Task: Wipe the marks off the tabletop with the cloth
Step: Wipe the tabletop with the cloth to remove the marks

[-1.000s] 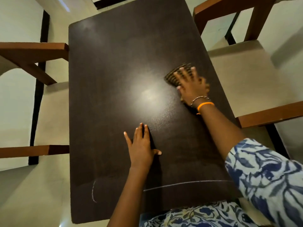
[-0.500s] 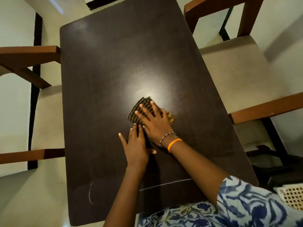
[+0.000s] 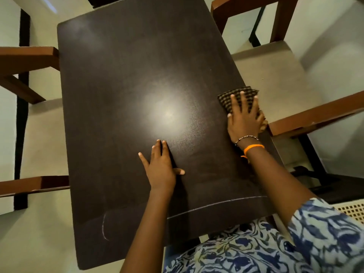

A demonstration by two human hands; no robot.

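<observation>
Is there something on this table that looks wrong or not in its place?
Yes. Pale chalk-like lines still cross the near end of the dark tabletop, ending in a curved stroke at its left. The checked cloth, under the right hand, sits at the right edge, away from them.

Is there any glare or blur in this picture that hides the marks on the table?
Head view: a round glare patch shines mid-tabletop, away from the chalk line and the curved mark, which stay readable; the patterned sleeve is motion-blurred; wide-angle distortion bows the table edges.
</observation>
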